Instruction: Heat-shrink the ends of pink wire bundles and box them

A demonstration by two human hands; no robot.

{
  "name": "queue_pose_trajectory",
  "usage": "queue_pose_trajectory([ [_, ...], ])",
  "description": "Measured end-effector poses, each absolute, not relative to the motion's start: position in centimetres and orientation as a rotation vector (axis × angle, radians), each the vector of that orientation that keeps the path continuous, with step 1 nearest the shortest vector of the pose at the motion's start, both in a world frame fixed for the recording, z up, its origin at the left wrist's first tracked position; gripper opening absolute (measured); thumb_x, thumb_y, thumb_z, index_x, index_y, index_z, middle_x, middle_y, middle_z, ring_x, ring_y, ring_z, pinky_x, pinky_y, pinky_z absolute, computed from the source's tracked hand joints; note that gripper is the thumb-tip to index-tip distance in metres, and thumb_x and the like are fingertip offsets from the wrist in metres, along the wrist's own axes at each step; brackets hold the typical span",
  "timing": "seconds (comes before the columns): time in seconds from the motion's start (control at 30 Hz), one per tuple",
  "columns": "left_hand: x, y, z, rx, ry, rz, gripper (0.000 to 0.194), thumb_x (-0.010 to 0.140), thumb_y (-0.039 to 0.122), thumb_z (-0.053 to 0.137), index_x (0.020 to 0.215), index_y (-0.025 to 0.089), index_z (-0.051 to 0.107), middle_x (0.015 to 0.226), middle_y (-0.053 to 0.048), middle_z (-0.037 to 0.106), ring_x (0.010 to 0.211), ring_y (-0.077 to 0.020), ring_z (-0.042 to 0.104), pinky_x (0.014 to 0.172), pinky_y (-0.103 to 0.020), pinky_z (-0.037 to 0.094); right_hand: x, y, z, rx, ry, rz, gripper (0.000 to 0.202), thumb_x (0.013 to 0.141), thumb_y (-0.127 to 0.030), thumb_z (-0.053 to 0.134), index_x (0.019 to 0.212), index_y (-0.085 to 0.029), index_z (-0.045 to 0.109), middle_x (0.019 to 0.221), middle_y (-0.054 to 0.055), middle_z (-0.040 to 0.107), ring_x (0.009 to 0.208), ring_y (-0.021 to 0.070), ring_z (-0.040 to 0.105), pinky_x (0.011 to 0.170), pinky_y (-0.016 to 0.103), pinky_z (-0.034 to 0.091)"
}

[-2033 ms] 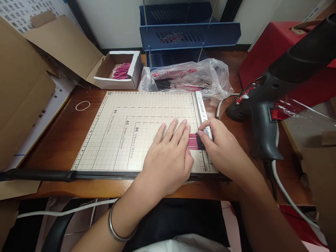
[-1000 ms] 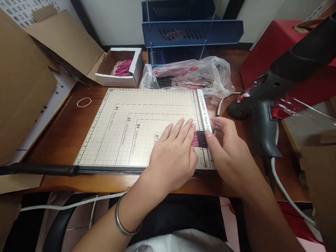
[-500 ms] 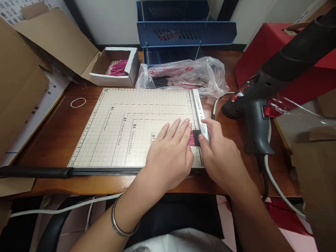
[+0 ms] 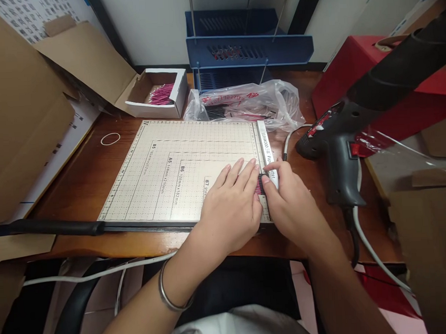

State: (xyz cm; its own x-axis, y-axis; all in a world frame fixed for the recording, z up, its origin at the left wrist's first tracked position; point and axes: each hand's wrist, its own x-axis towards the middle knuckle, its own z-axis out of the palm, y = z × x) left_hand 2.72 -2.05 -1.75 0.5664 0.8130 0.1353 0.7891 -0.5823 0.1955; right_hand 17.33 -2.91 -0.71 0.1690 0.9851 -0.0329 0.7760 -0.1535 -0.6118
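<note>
My left hand (image 4: 232, 206) lies flat on the gridded paper cutter (image 4: 162, 140), its fingers stretched over a row of thin pink wires with black ends (image 4: 259, 186). Only a short stretch of the wires shows between my hands; the rest is under my left palm. At the cutter's white ruler edge (image 4: 265, 135), my right hand (image 4: 293, 198) has its thumb and forefinger closed on the black ends. The cutter's black blade handle (image 4: 63, 226) points left, lowered along the near side.
An open box (image 4: 176, 107) holds pink wires at the back, beside a clear plastic bag (image 4: 286, 102) of wires. A blue rack (image 4: 295, 48) stands behind. To the right is a black heat gun (image 4: 340, 152) before a red box (image 4: 369, 62). A rubber band (image 4: 110, 139) lies left.
My right thumb and forefinger have moved in over the black ends, leaving less of the wires visible. My left hand stays flat on them. The whole view has shifted slightly.
</note>
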Motion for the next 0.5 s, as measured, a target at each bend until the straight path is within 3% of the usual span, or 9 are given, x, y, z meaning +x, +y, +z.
queue_pose_trajectory([
  [0.13, 2.77, -2.04, -1.76, 2.671, 1.383, 0.328, 0.057, 0.109, 0.028, 0.029, 0.161, 0.008, 0.040, 0.170, -0.008, 0.033, 0.160, -0.0251, 0.028, 0.132, -0.045, 0.024, 16.97, -3.10, -0.88, -1.986, -1.702, 0.618, 0.030, 0.099, -0.039, 0.034, 0.117, -0.024, 0.054, 0.126, 0.012, 0.063, 0.120, 0.0327, 0.058, 0.097, 0.053, 0.044],
  [0.33, 2.95, -2.13, -1.72, 2.649, 1.416, 0.334, 0.060, 0.107, 0.027, 0.029, 0.161, 0.002, 0.034, 0.171, -0.014, 0.028, 0.160, -0.0244, 0.026, 0.132, -0.044, 0.025, 17.55, -2.99, -1.33, -1.963, -1.712, 0.667, 0.028, 0.100, -0.037, 0.034, 0.115, -0.024, 0.054, 0.113, 0.010, 0.066, 0.105, 0.0279, 0.062, 0.090, 0.047, 0.047],
  [0.43, 2.95, -2.19, -1.63, 2.642, 1.418, 0.318, 0.059, 0.107, 0.027, 0.028, 0.160, 0.002, 0.036, 0.171, -0.014, 0.030, 0.160, -0.0251, 0.026, 0.132, -0.044, 0.024, 17.46, -3.17, -1.25, -1.949, -1.666, 0.620, 0.030, 0.100, -0.040, 0.037, 0.116, -0.023, 0.056, 0.135, 0.012, 0.062, 0.124, 0.0317, 0.059, 0.103, 0.056, 0.045],
  [0.5, 2.94, -2.17, -1.61, 2.642, 1.406, 0.326, 0.058, 0.108, 0.027, 0.028, 0.160, 0.002, 0.037, 0.170, -0.014, 0.032, 0.160, -0.0257, 0.027, 0.132, -0.044, 0.025, 16.97, -3.45, -0.84, -1.840, -1.630, 0.517, 0.035, 0.100, -0.044, 0.042, 0.123, -0.022, 0.056, 0.158, 0.013, 0.046, 0.146, 0.0314, 0.045, 0.119, 0.058, 0.036],
])
